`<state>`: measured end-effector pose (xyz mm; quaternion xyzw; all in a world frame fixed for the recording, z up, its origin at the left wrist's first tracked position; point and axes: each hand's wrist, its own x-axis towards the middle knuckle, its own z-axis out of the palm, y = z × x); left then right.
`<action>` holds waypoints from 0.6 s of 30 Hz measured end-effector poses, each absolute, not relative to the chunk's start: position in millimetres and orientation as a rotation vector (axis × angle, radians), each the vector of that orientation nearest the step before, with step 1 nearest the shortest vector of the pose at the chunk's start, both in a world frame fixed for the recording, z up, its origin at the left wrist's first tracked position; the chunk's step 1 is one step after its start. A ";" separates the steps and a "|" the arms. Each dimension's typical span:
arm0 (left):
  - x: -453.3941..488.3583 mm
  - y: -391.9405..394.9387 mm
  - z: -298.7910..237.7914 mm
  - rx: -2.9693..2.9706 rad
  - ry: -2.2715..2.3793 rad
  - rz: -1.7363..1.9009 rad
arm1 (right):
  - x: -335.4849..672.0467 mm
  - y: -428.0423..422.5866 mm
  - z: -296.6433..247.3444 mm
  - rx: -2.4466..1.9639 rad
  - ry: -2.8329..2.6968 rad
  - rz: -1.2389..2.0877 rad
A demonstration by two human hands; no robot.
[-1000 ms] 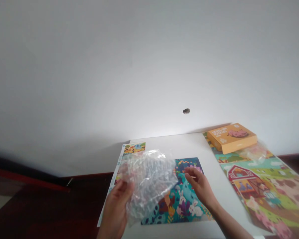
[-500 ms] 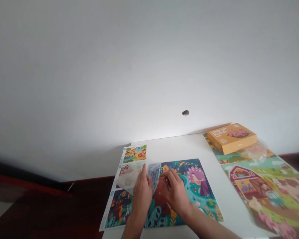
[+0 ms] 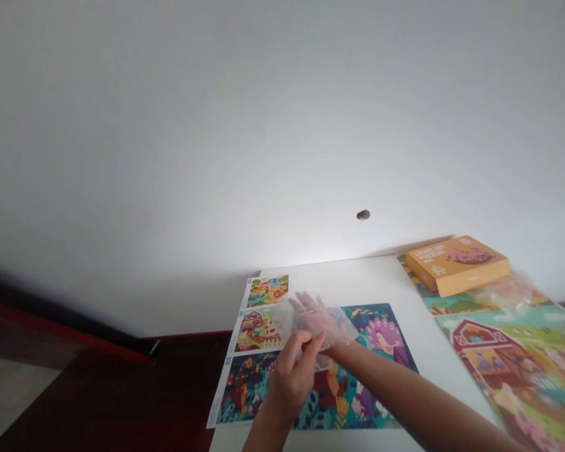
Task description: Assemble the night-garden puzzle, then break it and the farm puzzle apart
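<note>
A crumpled clear plastic bag (image 3: 332,323) lies over the left part of a colourful peacock jigsaw (image 3: 383,333) on the white table (image 3: 353,276). My right hand (image 3: 313,312) reaches across from the right with its fingers stretched out flat; it shows through the plastic, on or inside the bag, I cannot tell which. My left hand (image 3: 289,376) comes up from below and pinches the bag's near edge between thumb and fingers, just beneath the right hand.
A printed sheet of small pictures (image 3: 257,329) lies left of the jigsaw, at the table's left edge. At the back right stands an orange box (image 3: 456,263) on a big farm picture (image 3: 508,358), with another clear bag (image 3: 503,292) beside it. The dark floor (image 3: 98,402) lies to the left.
The bag, held up and spread wide a second ago, has come down onto the jigsaw. My right hand has moved left onto it, and my left hand has shifted to its near edge.
</note>
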<state>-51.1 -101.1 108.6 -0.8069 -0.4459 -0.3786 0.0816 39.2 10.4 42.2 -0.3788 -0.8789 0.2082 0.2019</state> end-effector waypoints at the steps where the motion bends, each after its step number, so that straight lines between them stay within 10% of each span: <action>1: -49.4 -100.2 106.7 -2.450 -1.304 -1.112 | 38.1 19.4 43.6 -1.081 -2.444 0.536; 18: -66.0 -115.2 29.5 -2.512 -1.678 -0.506 | 150.3 54.7 39.4 -0.906 -2.808 0.567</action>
